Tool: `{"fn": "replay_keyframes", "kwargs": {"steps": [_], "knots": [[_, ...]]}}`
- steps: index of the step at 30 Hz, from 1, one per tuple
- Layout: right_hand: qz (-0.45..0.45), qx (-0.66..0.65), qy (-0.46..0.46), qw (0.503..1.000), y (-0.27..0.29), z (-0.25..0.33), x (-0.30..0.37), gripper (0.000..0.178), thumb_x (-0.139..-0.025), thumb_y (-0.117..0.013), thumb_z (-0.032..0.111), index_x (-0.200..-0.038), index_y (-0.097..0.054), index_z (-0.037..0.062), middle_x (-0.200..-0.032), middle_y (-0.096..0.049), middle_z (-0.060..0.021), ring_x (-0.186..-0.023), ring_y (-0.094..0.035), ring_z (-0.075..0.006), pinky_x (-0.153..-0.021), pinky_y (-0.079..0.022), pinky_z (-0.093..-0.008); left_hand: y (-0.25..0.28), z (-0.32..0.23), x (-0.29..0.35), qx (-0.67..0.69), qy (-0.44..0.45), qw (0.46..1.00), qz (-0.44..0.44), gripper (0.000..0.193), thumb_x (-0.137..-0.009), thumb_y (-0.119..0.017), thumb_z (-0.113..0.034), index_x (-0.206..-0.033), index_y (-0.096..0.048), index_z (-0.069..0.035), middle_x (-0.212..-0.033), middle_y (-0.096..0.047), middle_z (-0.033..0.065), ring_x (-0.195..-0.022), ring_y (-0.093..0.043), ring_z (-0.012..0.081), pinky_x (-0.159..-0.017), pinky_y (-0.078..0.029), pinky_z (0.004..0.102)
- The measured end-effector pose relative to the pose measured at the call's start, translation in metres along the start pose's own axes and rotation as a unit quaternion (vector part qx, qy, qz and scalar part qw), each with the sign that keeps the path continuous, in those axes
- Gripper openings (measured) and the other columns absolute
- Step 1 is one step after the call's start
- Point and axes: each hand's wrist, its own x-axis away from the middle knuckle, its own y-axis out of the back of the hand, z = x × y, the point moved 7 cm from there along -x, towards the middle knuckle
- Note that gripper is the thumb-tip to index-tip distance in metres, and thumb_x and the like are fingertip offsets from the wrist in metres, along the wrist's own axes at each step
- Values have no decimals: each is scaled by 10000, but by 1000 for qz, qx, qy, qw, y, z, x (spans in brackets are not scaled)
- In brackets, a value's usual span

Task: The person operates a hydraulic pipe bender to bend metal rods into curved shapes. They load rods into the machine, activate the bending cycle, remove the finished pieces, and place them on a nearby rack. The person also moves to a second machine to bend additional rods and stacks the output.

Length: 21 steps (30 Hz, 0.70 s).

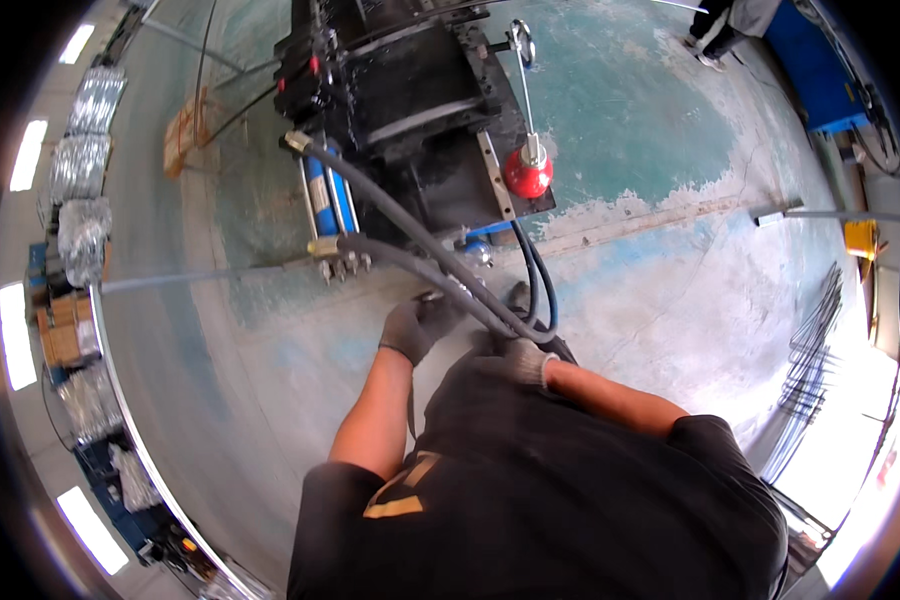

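Note:
Two thick black hydraulic hoses (400, 215) run from the black machine down to a bend in front of my body. My left hand (415, 326), in a dark grey glove, is just left of the hoses. Its fingers are curled together, with a small metallic glint at their tips; what they hold is too small to name. My right hand (523, 362), in a lighter-cuffed grey glove, lies low against my dark shirt, right below the hose bend. Its fingers are mostly hidden. The hoses start at brass-coloured fittings on a blue hydraulic cylinder (320, 195).
The black machine (410, 90) stands ahead, with a red ball-shaped part (528, 172) at its right corner. Thin rods (810, 345) lie on the floor at right. A blue cabinet (810, 65) and a person's legs (715, 40) are at the far right. Wrapped goods (85, 240) line the left.

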Motion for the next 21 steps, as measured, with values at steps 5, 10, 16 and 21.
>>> {"fn": "replay_keyframes", "kwargs": {"steps": [5,10,16,21], "knots": [[-68,15,-95,993,-12,23,-36,551,-921,-634,412,-1316,-607,29,-1307,-643,-264,-1215,-628,-380,-1009,-504,-468,1,-13,22,-84,39,995,-26,274,-1002,-457,-158,-1102,-656,-1,-982,-702,107,-916,-663,261,-883,-529,444],[-242,283,146,917,-53,-29,-125,306,-977,-594,282,-1173,-703,75,-1154,-708,-211,-1021,-689,-346,-862,-547,-464,-5,-18,-5,-146,121,982,-23,194,-1021,-537,-212,-1007,-662,-64,-885,-679,60,-763,-646,205,-641,-516,337],[-176,-110,201,957,-24,-58,-147,256,-978,-634,262,-1124,-742,82,-1084,-746,-133,-873,-722,-289,-758,-571,-410,-5,-17,-46,-303,236,923,8,200,-1021,-591,-267,-866,-622,-144,-712,-593,-10,-592,-556,115,-506,-404,263],[-259,-465,124,838,21,24,-98,393,-865,-781,223,-1211,-721,47,-1035,-757,-102,-910,-708,-179,-807,-562,-351,-24,-17,-46,-307,307,900,-34,259,-1011,-611,-303,-787,-604,-174,-620,-569,-39,-505,-518,83,-438,-333,235]]}}
